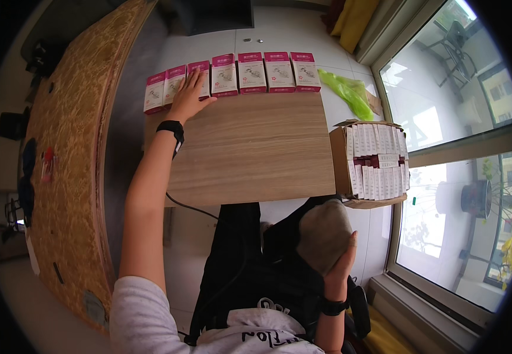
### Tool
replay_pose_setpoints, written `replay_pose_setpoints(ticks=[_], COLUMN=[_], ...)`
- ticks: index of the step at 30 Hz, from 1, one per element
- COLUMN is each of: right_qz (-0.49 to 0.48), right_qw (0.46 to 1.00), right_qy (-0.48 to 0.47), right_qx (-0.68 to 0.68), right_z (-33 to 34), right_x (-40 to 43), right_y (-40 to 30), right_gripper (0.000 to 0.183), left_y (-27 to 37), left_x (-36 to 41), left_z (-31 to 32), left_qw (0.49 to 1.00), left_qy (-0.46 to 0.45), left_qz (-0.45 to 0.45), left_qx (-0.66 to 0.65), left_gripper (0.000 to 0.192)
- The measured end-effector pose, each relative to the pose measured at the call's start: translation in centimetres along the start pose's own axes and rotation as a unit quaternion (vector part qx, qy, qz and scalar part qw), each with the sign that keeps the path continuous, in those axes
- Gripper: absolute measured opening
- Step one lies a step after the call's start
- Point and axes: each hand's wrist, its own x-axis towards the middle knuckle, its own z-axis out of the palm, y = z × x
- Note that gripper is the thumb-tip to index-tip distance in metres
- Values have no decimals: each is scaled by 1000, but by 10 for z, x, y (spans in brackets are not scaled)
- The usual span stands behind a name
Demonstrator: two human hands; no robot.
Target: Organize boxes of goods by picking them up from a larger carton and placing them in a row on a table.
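Observation:
Several pink-and-white printed cartons (251,73) stand in a row along the far edge of a wood-grain table (256,146). My left hand (189,97) rests with spread fingers over the third carton from the left (203,92), its fingertips on the upper part. At the lower right, my right hand (342,263) is against a grey sock (325,232) on a raised foot; part of this hand is hidden, so its hold is unclear. An open cardboard box (340,155) packed with white-edged cartons (377,181) stands right of the table.
A crumpled green plastic bag (348,93) lies on the floor beyond the table's right corner. A long patterned board surface (74,146) runs along the left. Glass doors (419,101) are at the right, and a black cable (194,209) hangs at the table's near edge.

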Motion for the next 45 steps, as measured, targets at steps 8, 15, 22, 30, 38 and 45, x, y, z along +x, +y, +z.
replay_pose_setpoints(ticks=[8,15,22,30,38,45], right_qz=[-1,5,4,3,20,10], right_qw=[1000,1000,1000,1000,999,999], right_qy=[10,-10,-8,-11,-28,-31], right_qx=[7,19,17,-1,-19,0], right_z=[1,-1,-3,2,8,8], right_x=[0,-1,-2,2,0,-1], right_y=[2,3,3,3,11,7], right_gripper=[59,60,59,60,60,59], left_y=[-7,0,-7,-30,-33,-29], left_x=[9,5,-8,-16,-11,-10], left_z=[-7,-7,-14,10,15,11], left_qw=[999,1000,993,966,972,961], left_qy=[-31,-15,4,-69,-48,-62], left_qz=[21,14,-119,-249,-229,-268], left_qx=[-22,-23,4,-14,-17,-22], left_gripper=[83,82,73,61,54,56])
